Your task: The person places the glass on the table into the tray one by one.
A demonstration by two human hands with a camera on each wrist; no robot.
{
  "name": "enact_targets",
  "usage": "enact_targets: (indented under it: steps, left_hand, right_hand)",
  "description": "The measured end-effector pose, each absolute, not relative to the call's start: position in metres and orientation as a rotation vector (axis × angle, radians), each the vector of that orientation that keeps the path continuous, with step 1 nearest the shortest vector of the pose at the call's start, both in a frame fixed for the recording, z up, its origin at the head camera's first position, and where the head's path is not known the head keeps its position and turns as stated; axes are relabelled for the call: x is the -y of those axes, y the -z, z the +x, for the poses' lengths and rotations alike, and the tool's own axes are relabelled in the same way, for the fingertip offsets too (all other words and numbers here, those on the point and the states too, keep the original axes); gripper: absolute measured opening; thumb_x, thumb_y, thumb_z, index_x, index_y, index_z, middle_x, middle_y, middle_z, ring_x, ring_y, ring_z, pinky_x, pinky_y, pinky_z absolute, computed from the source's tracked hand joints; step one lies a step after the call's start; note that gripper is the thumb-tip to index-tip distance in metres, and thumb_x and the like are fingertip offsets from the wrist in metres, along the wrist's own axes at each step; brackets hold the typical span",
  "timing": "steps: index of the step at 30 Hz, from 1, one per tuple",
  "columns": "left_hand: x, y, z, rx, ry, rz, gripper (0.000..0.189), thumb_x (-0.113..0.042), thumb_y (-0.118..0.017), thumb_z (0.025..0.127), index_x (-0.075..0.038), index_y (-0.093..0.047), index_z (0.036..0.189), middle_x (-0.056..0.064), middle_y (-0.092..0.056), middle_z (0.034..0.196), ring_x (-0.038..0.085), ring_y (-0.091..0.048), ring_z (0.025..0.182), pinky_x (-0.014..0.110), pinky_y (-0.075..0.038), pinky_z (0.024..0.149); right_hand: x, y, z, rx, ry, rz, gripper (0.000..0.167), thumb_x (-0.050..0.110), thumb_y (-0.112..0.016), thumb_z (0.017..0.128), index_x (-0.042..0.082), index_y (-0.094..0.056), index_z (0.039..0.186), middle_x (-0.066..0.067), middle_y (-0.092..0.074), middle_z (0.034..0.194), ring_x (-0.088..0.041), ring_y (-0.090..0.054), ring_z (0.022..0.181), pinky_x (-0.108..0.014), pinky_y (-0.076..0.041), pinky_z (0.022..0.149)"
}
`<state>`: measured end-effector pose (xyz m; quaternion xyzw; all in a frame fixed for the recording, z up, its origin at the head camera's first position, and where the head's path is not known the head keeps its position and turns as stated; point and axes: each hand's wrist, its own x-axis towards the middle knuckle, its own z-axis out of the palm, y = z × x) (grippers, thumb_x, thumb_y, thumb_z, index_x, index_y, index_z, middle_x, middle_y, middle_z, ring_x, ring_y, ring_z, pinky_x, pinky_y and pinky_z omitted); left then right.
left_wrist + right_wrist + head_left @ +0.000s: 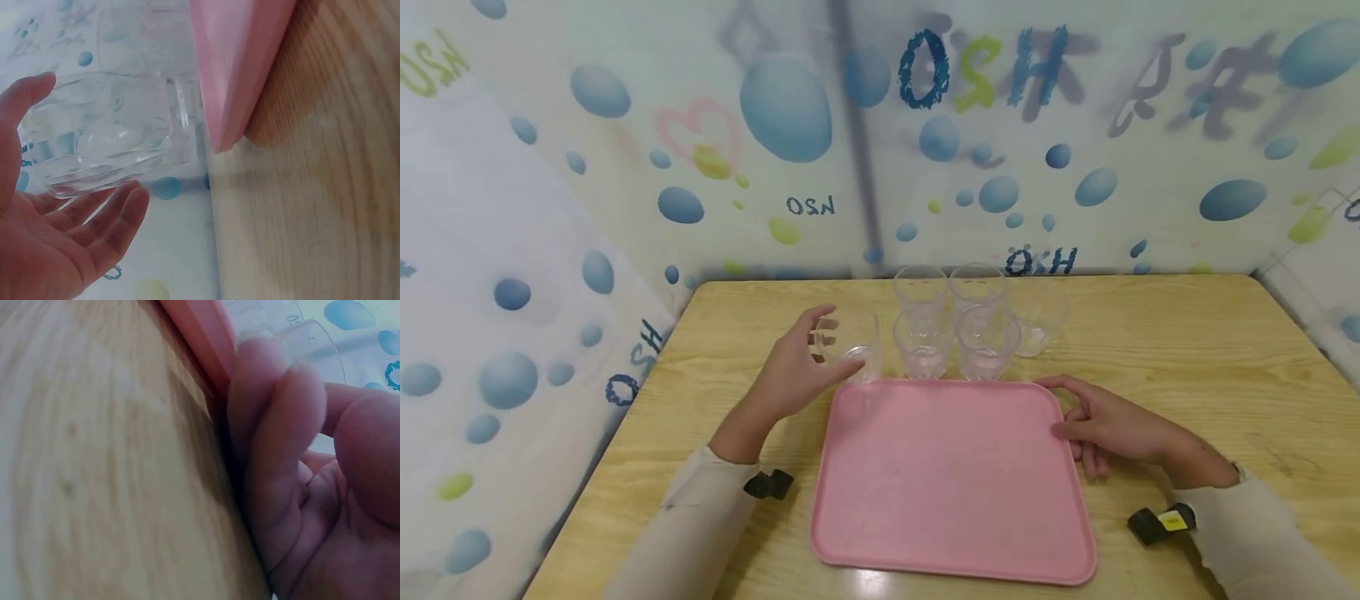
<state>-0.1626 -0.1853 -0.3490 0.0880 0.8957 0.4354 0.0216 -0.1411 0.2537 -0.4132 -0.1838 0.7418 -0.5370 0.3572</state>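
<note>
A clear plastic cup [859, 337] stands at the tray's far left corner. My left hand [790, 375] is spread around it, thumb on the near side and fingers behind. In the left wrist view the fingers lie straight along the side of the cup [112, 137], the thumb near its rim. My right hand [1112, 429] holds the pink tray [947, 483] at its far right corner, with the thumb on the rim and the index finger along the corner. Its other fingers are curled beside the edge, close to the table in the right wrist view.
Beyond the tray stand several more clear cups, among them a near one [988, 342], a back one [921, 287] and one at the right [1039, 321]. The wooden table [1187, 350] ends at a patterned wall covering [895, 183].
</note>
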Motion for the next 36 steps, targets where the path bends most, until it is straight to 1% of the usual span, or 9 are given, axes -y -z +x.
enact_targets:
  steps: [5, 11, 15, 21, 26, 31, 36]
  left_hand:
    - [0.184, 0.347, -0.150, -2.699, -1.334, 0.347, 0.088, -0.036, -0.085, 0.080, -0.021, -0.035, 0.151, 0.006, -0.054, 0.141, 0.031, -0.056, 0.125, 0.047, -0.050, 0.098]
    - [0.181, 0.343, -0.140, -2.630, -1.239, 0.410, 0.092, -0.038, -0.085, 0.079, -0.023, -0.032, 0.152, 0.005, -0.050, 0.145, 0.031, -0.053, 0.130, 0.048, -0.051, 0.099]
    - [0.181, 0.343, -0.137, -2.611, -1.195, 0.437, 0.092, -0.037, -0.085, 0.080, -0.023, -0.031, 0.152, 0.008, -0.049, 0.146, 0.029, -0.053, 0.130, 0.048, -0.052, 0.099]
    - [0.180, 0.344, -0.136, -2.600, -1.142, 0.467, 0.093, -0.038, -0.085, 0.079, -0.017, -0.031, 0.152, 0.011, -0.050, 0.145, 0.028, -0.054, 0.128, 0.046, -0.052, 0.099]
    - [0.180, 0.343, -0.135, -2.604, -1.121, 0.486, 0.093, -0.037, -0.085, 0.078, -0.015, -0.033, 0.151, 0.012, -0.050, 0.144, 0.027, -0.055, 0.128, 0.046, -0.052, 0.098]
    - [0.181, 0.342, -0.135, -2.609, -1.095, 0.496, 0.093, -0.036, -0.085, 0.078, -0.014, -0.033, 0.151, 0.012, -0.049, 0.146, 0.027, -0.055, 0.129, 0.046, -0.052, 0.099]
    - [0.181, 0.341, -0.134, -2.608, -1.077, 0.503, 0.092, -0.036, -0.086, 0.078, -0.014, -0.034, 0.150, 0.009, -0.051, 0.144, 0.026, -0.055, 0.129, 0.046, -0.052, 0.100]
  right_hand:
    - [-0.252, 0.415, -0.141, -1.917, 1.384, -0.459, 0.071, 0.016, -0.057, 0.102, 0.010, -0.012, 0.157, -0.010, -0.063, 0.071, -0.017, -0.065, 0.049, -0.039, -0.055, 0.044]
    - [-0.253, 0.416, -0.142, -1.900, 1.392, -0.450, 0.071, 0.016, -0.057, 0.102, 0.011, -0.012, 0.157, -0.011, -0.064, 0.072, -0.017, -0.066, 0.050, -0.039, -0.055, 0.045]
    - [-0.253, 0.417, -0.143, -1.890, 1.395, -0.450, 0.071, 0.016, -0.057, 0.102, 0.011, -0.012, 0.157, -0.010, -0.064, 0.071, -0.018, -0.066, 0.050, -0.039, -0.055, 0.045]
    - [-0.254, 0.417, -0.144, -1.888, 1.399, -0.449, 0.072, 0.016, -0.058, 0.102, 0.011, -0.012, 0.157, -0.010, -0.064, 0.071, -0.019, -0.067, 0.050, -0.040, -0.055, 0.044]
    - [-0.254, 0.416, -0.144, -1.888, 1.396, -0.452, 0.072, 0.015, -0.057, 0.102, 0.010, -0.011, 0.157, -0.010, -0.063, 0.071, -0.019, -0.067, 0.050, -0.040, -0.055, 0.044]
    - [-0.254, 0.415, -0.144, -1.873, 1.402, -0.468, 0.071, 0.014, -0.056, 0.103, 0.009, -0.010, 0.157, -0.010, -0.064, 0.071, -0.018, -0.067, 0.050, -0.041, -0.055, 0.044]
    - [-0.254, 0.416, -0.145, -1.857, 1.412, -0.482, 0.071, 0.013, -0.055, 0.103, 0.008, -0.009, 0.157, -0.010, -0.065, 0.071, -0.017, -0.066, 0.050, -0.041, -0.055, 0.043]
